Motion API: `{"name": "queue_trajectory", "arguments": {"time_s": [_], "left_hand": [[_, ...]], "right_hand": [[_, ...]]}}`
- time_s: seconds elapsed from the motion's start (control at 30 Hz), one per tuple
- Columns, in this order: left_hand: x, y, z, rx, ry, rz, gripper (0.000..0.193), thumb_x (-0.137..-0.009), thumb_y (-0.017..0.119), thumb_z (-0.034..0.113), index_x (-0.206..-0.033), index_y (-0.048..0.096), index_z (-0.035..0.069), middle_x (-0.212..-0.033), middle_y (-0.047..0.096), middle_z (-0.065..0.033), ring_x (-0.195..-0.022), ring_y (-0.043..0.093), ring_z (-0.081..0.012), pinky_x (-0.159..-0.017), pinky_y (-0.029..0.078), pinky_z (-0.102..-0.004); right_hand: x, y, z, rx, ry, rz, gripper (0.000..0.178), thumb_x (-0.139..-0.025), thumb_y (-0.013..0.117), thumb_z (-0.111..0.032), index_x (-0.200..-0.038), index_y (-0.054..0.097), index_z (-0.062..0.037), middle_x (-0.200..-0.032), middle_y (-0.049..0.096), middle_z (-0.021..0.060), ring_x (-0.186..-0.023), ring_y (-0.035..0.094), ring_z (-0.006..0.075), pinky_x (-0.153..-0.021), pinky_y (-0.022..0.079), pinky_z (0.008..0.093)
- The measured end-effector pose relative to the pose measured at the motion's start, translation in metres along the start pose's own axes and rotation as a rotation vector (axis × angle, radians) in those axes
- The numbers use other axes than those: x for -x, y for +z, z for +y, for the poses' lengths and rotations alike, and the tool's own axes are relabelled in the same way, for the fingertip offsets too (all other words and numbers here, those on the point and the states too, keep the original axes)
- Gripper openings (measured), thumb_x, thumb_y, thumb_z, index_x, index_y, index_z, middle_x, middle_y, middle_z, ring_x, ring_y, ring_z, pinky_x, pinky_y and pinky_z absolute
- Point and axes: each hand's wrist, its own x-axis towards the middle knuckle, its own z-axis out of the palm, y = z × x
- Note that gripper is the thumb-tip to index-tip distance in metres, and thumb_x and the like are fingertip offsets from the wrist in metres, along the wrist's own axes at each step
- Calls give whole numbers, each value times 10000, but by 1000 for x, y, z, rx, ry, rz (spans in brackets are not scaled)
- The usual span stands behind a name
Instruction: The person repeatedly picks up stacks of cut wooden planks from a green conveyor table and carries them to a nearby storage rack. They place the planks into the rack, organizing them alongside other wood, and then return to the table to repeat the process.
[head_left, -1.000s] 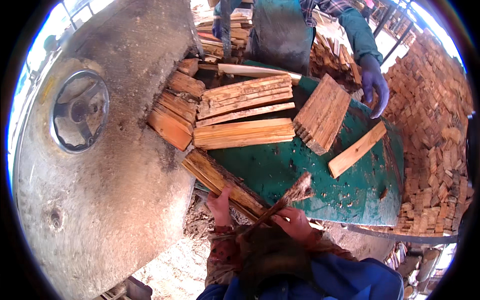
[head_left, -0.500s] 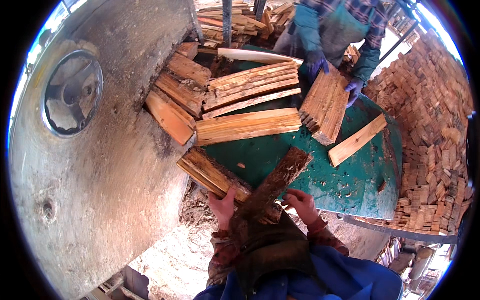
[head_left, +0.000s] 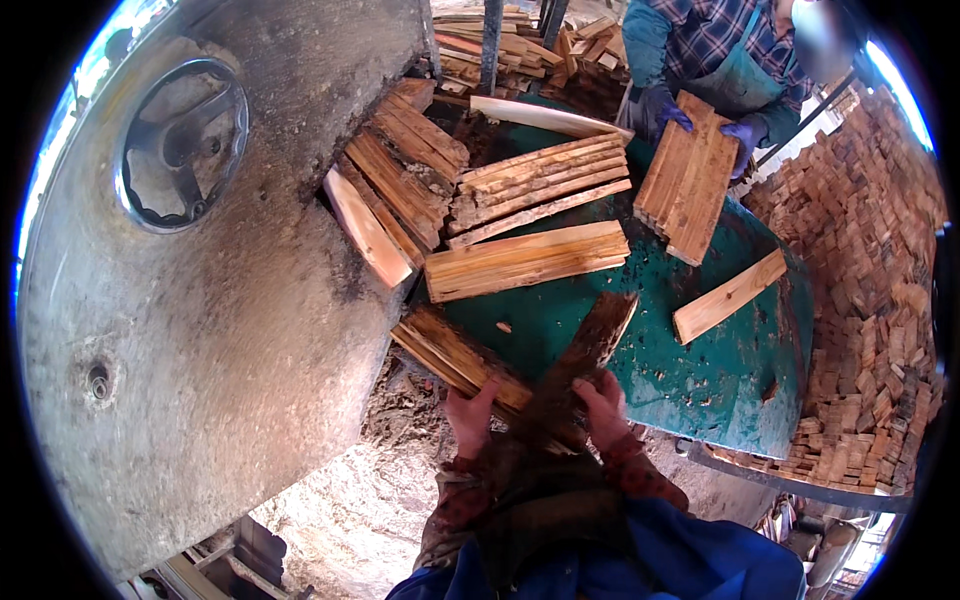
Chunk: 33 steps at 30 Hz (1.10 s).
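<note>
My left hand presses on the near end of a bundle of bark-edged wood slats lying at the near edge of the green table. My right hand grips a dark bark-covered slab that slants up across that bundle. Across the table a person in blue gloves holds a tilted stack of cut boards with both hands.
A large grey dusty machine housing with a handwheel fills the left. Cut slats lie in rows by its opening. A single board rests at the right. Stacked wood blocks wall the right side.
My right hand turned the bark slab from edge-on to flat and laid it over the bundle. The other person grasped the board stack and lifted it toward themselves.
</note>
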Motion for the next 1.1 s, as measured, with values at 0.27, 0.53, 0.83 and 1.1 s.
{"name": "queue_trajectory", "arguments": {"time_s": [0.27,0.53,0.83,1.1], "left_hand": [[8,3,7,179,-50,11,483,-732,791,87,-1148,585,-45,-1051,659,-79,-887,619,-150,-797,516,-295],[22,-2,-6,233,-158,-116,461,-912,624,274,-1236,523,-38,-1090,613,-75,-972,571,-157,-850,477,-310],[34,-6,-27,477,-192,-166,441,-921,610,277,-1228,547,-33,-1133,608,-74,-977,576,-165,-862,472,-309],[42,1,-15,461,-161,-128,404,-811,736,170,-1148,613,-18,-1057,641,-55,-923,601,-155,-829,495,-293]], "right_hand": [[9,-22,-40,336,-184,-194,426,-856,624,10,-1255,475,15,-1075,616,66,-1002,565,135,-885,473,284],[-36,54,-62,583,-147,-698,476,-871,630,-30,-1323,485,8,-1152,611,54,-1032,543,113,-886,472,286],[-53,66,3,863,-363,-710,386,-882,650,-180,-1212,565,2,-1080,592,126,-954,588,243,-808,485,322],[-44,56,-5,1015,-656,-583,364,-829,697,-195,-1132,609,-14,-1024,573,169,-935,586,338,-793,496,373]]}}
